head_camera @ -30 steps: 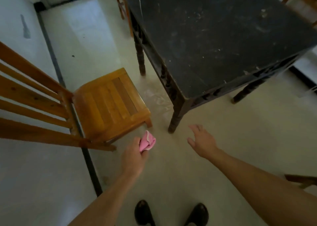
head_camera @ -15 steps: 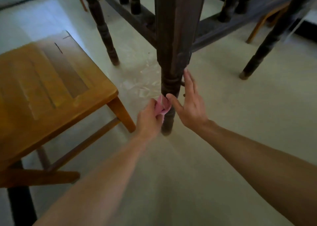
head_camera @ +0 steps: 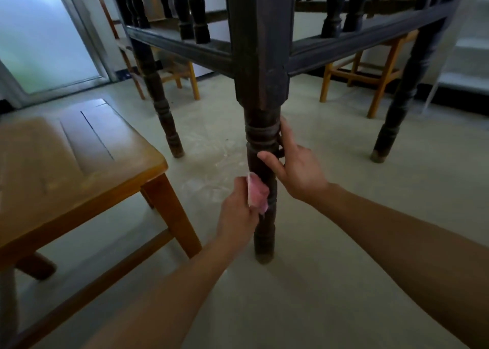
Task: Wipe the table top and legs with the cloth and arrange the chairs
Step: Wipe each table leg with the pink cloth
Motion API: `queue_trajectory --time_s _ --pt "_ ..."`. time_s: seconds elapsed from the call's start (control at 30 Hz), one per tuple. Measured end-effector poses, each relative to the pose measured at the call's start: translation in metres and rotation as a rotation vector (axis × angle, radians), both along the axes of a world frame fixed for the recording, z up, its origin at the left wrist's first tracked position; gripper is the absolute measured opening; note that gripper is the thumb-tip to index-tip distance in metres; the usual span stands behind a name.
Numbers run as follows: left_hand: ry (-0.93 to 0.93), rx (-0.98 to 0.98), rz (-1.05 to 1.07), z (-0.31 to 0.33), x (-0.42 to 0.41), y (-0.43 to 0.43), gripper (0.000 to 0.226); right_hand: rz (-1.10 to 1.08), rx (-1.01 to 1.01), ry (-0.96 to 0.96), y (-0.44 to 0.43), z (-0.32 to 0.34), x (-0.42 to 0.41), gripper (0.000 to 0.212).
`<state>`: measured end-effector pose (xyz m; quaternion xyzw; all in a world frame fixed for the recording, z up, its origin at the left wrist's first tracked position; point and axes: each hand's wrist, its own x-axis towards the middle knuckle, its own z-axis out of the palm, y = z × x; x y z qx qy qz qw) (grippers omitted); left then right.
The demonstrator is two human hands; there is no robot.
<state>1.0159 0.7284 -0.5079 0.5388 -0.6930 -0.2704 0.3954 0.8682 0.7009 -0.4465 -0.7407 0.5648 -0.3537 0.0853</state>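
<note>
Table leg [head_camera: 260, 142], frame centre: dark turned wood, worn finish. Cloth [head_camera: 256, 193]: pink, soft fabric. Chair [head_camera: 79, 158], left: glossy varnished wood. Floor [head_camera: 330, 242]: smooth, matt.

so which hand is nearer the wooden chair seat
Left. The left hand, holding the pink cloth against the table leg, is on the side facing the chair seat; the right hand grips the leg from the opposite side, farther away.
</note>
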Motion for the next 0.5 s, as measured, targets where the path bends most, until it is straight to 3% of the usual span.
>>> queue_trajectory --time_s 0.13,0.23,0.3,0.37,0.5 --pt "0.003 0.081 -0.029 0.016 -0.006 -0.016 0.028 -0.033 0.059 -0.035 -0.005 0.006 -0.002 0.075" --pt "0.216 0.149 0.147 0.043 -0.001 -0.036 0.033 -0.075 0.117 -0.059 -0.003 0.015 -0.003 0.072" --pt "0.379 0.021 0.351 0.073 0.0 -0.048 0.034 -0.099 0.173 -0.088 -0.002 0.023 -0.004 0.069" --pt "0.387 -0.164 0.44 0.107 -0.008 -0.057 0.033 -0.114 0.204 -0.127 -0.002 0.03 -0.007 0.066" --pt "0.069 -0.492 0.349 0.117 -0.027 -0.04 0.026 -0.096 0.22 -0.147 0.001 0.032 -0.02 0.058"
